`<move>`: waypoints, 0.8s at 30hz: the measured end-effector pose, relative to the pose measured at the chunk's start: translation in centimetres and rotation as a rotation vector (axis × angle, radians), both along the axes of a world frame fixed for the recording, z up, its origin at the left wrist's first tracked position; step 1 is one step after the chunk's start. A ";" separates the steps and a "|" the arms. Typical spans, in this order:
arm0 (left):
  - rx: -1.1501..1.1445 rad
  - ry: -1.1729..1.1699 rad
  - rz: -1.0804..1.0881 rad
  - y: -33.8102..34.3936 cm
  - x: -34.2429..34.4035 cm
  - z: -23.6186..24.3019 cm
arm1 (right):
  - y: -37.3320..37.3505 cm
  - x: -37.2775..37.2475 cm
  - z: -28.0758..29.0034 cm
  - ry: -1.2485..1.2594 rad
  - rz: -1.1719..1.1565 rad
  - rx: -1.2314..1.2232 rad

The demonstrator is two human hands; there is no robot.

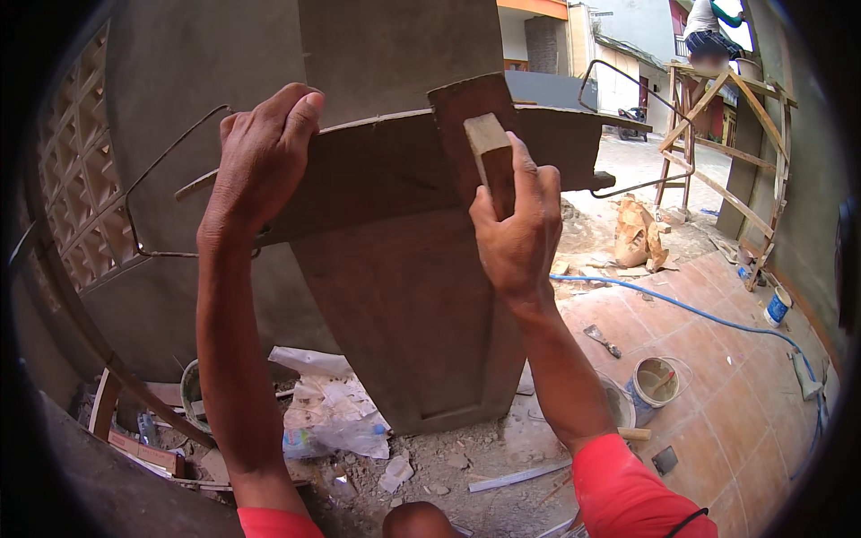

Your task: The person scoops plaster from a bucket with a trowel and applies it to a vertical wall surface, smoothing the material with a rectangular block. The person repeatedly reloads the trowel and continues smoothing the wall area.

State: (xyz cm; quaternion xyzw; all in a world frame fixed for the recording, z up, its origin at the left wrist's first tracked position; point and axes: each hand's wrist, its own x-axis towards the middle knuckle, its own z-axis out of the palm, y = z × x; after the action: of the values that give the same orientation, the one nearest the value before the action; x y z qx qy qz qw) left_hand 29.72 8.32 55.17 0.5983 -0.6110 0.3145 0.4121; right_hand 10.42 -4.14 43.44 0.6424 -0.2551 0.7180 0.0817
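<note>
My right hand (518, 220) is closed around the block handle of a wooden plastering float (451, 115). The float's flat blade stands upright across the upper edge of a dark board (377, 170), close to the column (413, 314). With fingers curled over its top edge, my left hand (262, 157) grips the board nearer its left end; the fingertips are hidden. Bent metal rod clamps sit at both ends of the board, the left clamp (179, 255) beside my left wrist and the right clamp (641, 91) beyond the float.
Rubble and a torn paper sack (332, 403) lie at the column's foot. On the tiles at right are a bucket (653, 384), a scraper (603, 342) and a blue hose (691, 309). Another person (708, 31) is up on a wooden scaffold (717, 99) at the far right.
</note>
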 end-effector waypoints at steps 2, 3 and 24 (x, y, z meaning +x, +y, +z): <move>0.012 -0.011 0.005 0.0 0.1 0.0 | -2.5 -3.4 0.0 -0.074 -0.053 0.025; 0.019 -0.014 0.009 0.0 0.2 -0.1 | -4.2 -4.9 -0.4 -0.115 -0.137 0.032; -0.172 0.120 -0.172 3.4 1.7 0.5 | 4.9 7.7 -1.7 0.043 0.317 -0.079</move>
State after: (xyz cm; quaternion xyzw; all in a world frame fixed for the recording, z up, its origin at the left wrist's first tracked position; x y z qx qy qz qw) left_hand 31.45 11.68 55.68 0.5240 -0.6051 0.2929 0.5230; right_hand 18.10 0.77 41.77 0.6861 -0.1201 0.7176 -0.0020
